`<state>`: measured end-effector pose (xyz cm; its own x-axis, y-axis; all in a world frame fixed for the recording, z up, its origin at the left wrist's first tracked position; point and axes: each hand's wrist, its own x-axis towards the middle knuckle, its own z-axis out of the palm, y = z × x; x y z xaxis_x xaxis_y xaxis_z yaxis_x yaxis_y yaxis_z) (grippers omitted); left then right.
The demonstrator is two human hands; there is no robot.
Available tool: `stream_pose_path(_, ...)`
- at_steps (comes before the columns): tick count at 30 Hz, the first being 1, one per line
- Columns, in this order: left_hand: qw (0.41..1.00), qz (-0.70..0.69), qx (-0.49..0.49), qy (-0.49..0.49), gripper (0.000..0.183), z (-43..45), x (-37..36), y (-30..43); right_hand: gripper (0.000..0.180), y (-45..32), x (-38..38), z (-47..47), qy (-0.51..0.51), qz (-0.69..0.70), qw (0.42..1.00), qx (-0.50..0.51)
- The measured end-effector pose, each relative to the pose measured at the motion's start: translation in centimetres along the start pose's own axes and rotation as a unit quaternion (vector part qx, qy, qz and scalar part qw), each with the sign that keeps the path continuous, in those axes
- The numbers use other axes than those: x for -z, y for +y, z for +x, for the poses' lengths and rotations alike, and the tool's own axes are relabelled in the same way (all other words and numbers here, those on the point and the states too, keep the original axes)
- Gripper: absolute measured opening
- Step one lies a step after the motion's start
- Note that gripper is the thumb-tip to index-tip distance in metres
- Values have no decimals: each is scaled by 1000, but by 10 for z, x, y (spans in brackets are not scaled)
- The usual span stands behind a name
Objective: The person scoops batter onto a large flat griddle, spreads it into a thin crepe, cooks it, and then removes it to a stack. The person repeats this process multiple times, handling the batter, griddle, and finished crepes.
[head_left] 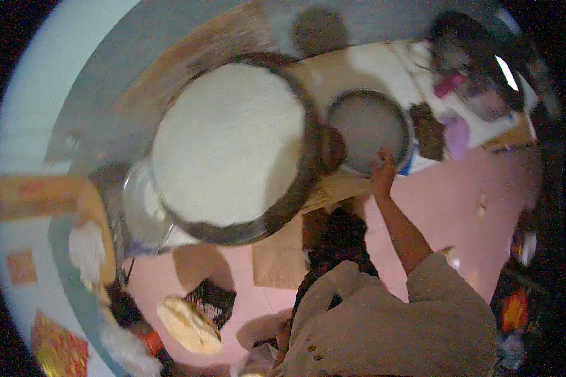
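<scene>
My right hand reaches forward over the near rim of a round grey pan or sieve. Its fingers look spread apart, but blur hides whether they grip the rim. Left of that pan stands a large dark-rimmed basin, filled with a smooth white mass that could be flour or dough. A shadow falls across the mass's right side. Against the basin's lower left is a clear container with something pale inside. A blurred, shaded shape beside my brown shirt may be my left hand; what it does cannot be made out.
The vessels stand on a low table above a pink floor. Right of the pan lie a dark brown object and a purple item. On the floor are a pale oval object and a dark one.
</scene>
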<state>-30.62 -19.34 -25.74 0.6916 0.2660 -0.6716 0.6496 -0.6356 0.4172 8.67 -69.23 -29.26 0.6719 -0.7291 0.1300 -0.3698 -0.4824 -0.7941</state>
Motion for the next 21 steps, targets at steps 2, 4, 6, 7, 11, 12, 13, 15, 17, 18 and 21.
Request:
stream_pose_path(2,999,31,2,-11,22,15,-2,8,39,39,38,2,112,18,993,-34)
stream_pose_path(4,998,61,0,-23,22,30,-1,18,41,87,56,-3,239,162,949,-126)
stream_pose_path(6,996,83,-2,-29,22,42,1,31,65,142,71,-2,173,-31,952,-253)
stream_pose_path(7,995,92,-5,-32,22,48,1,37,74,170,73,7,143,-50,933,-325)
stream_pose_path(11,992,118,-12,-42,23,68,-1,63,89,253,39,27,20,-80,939,-334)
stream_pose_path(12,992,122,-14,-44,23,74,-3,70,88,262,25,28,7,-81,942,-324)
stream_pose_path(13,991,126,-22,-45,23,82,-7,78,88,269,15,36,5,-81,947,-312)
stream_pose_path(15,989,139,-31,-50,23,98,-16,98,86,272,13,50,56,-71,957,-275)
stream_pose_path(17,986,154,-38,-59,23,112,-23,116,82,260,27,53,19,-106,955,-275)
stream_pose_path(18,984,160,-43,-62,23,119,-26,124,80,248,39,44,24,-38,958,-285)
stream_pose_path(21,980,174,-62,-69,24,134,-29,144,75,206,95,7,-100,128,927,-337)
